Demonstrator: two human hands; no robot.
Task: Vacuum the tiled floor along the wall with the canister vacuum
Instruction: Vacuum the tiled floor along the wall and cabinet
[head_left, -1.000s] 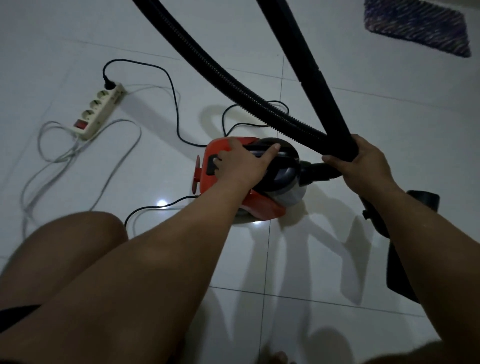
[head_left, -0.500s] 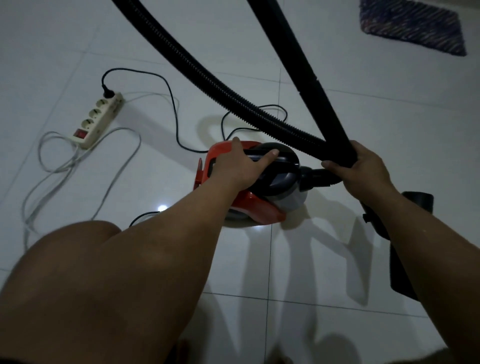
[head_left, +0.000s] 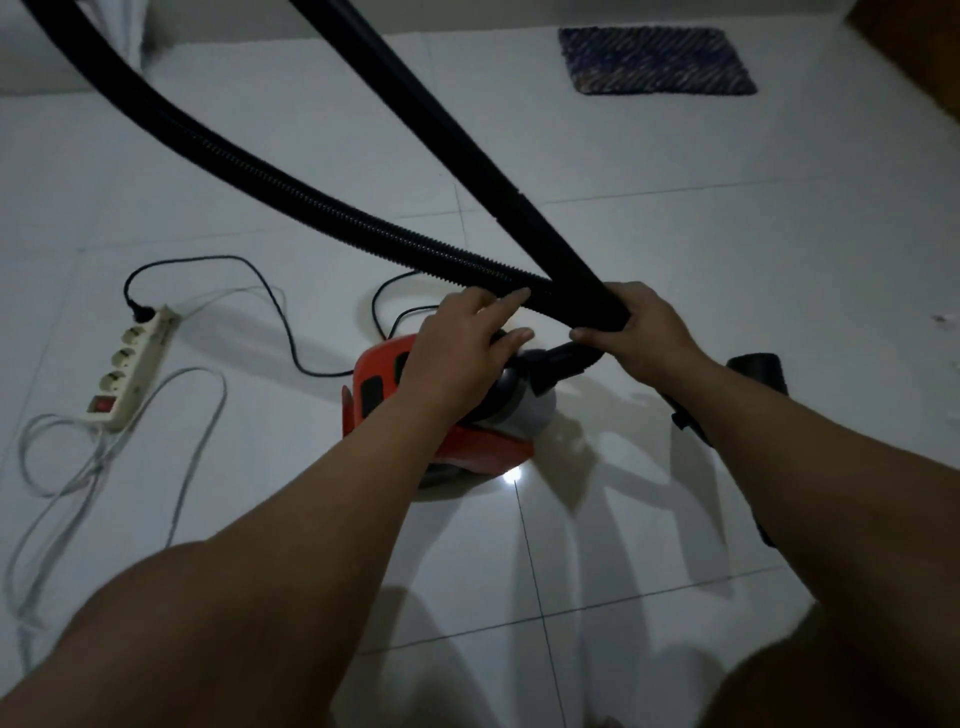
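Note:
The red and black canister vacuum (head_left: 376, 371) sits on the white tiled floor (head_left: 727, 260) at the centre. My left hand (head_left: 462, 348) lies over its black top handle with the fingers curled on it; the index finger reaches up to the ribbed black hose (head_left: 311, 200). That hose runs from the vacuum's front up to the upper left. My right hand (head_left: 641, 332) is closed around the lower end of the rigid black wand (head_left: 467, 150), just above the hose joint. A black tube end (head_left: 758, 369) shows behind my right forearm.
A white power strip (head_left: 132, 364) lies at the left, with the black cord (head_left: 270, 301) plugged in and a loose white cable (head_left: 197, 415) looped beside it. A dark rug (head_left: 654, 60) lies far right by the wall (head_left: 234, 21). My knees fill the bottom corners.
My left hand has slid forward over the vacuum's top toward the hose. The view has tilted up, so the far wall and more floor show. My right hand keeps its hold on the wand.

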